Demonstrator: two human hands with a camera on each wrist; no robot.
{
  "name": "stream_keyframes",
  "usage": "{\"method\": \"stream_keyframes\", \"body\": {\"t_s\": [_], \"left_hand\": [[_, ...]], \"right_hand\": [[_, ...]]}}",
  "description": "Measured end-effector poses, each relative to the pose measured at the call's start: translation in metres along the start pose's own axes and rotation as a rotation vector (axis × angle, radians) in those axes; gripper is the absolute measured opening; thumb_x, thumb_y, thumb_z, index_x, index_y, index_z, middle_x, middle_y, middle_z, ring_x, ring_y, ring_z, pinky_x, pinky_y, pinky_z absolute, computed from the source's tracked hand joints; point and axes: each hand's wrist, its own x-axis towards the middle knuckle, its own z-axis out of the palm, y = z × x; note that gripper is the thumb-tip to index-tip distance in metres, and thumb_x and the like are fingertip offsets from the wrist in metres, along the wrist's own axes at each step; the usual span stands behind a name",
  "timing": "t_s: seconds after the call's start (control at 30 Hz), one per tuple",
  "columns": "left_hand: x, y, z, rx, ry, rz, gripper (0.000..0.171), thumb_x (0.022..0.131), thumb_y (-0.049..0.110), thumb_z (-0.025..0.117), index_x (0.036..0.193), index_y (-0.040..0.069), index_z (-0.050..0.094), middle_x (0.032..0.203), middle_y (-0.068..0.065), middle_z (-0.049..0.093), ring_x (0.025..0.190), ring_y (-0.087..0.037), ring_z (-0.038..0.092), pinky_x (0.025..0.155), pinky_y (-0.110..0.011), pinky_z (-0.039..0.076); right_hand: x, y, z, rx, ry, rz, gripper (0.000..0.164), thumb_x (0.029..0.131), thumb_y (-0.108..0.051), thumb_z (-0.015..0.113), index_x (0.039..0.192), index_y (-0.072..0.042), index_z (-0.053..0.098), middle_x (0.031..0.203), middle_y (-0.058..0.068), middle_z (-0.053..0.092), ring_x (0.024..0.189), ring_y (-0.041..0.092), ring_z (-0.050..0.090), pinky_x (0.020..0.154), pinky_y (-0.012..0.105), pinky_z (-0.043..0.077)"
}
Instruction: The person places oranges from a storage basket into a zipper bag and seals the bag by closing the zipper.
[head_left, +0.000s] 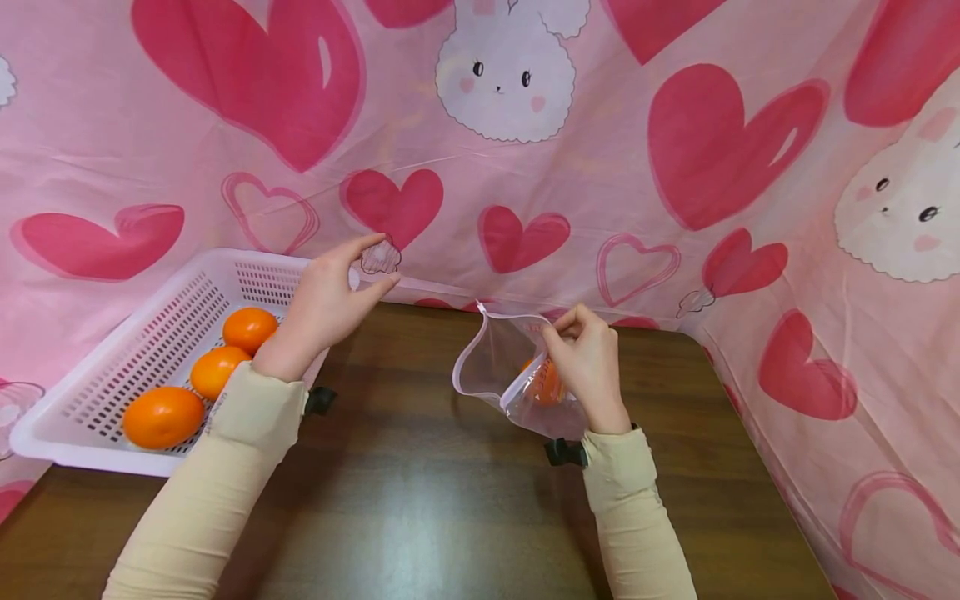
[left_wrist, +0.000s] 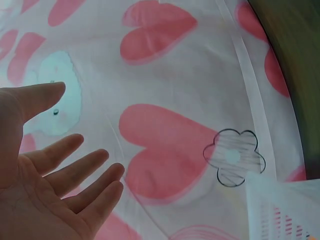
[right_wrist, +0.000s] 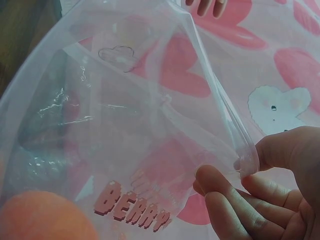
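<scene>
My right hand [head_left: 592,362] pinches the edge of a clear zip bag [head_left: 480,354] between thumb and fingers, and the bag's mouth gapes toward the left. Inside the bag lies an orange [head_left: 550,385], seen through the film; in the right wrist view the orange [right_wrist: 47,217] shows at the lower left beside printed letters. My left hand [head_left: 322,296] hovers over the right edge of a white plastic basket [head_left: 97,454], fingers spread and holding nothing. Three oranges sit in a row in that basket: a near one [head_left: 162,417], a middle one [head_left: 217,372] and a far one [head_left: 250,330].
A brown wooden table [head_left: 390,467] carries the basket at its left side. Pink cloth with hearts and rabbits [head_left: 495,183] hangs close behind the table's far edge and along its right side. A dark strap end [head_left: 566,452] sticks out at the right wrist.
</scene>
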Motion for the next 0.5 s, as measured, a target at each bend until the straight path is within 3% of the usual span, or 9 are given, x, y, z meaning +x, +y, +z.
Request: {"method": "stream_keyframes", "body": {"t_s": [0.27, 0.5], "left_hand": [[0.000, -0.009, -0.012, 0.050, -0.005, -0.040, 0.061, 0.095, 0.038, 0.071, 0.147, 0.012, 0.054, 0.145, -0.015, 0.055, 0.132, -0.037, 0.050, 0.109, -0.057, 0.038], [-0.002, -0.014, -0.027, 0.052, -0.021, -0.112, 0.064, 0.096, 0.042, 0.068, 0.150, 0.014, 0.051, 0.147, -0.017, 0.052, 0.131, -0.041, 0.048, 0.105, -0.063, 0.039]], "right_hand": [[0.000, 0.001, 0.000, -0.006, 0.009, -0.014, 0.014, 0.090, -0.014, 0.073, 0.084, -0.005, 0.065, 0.077, 0.008, 0.072, 0.062, 0.019, 0.063, 0.056, 0.026, 0.053], [0.000, 0.000, 0.000, -0.009, 0.014, -0.019, 0.015, 0.089, -0.014, 0.075, 0.083, -0.005, 0.065, 0.075, 0.007, 0.071, 0.061, 0.020, 0.062, 0.055, 0.028, 0.053]]}}
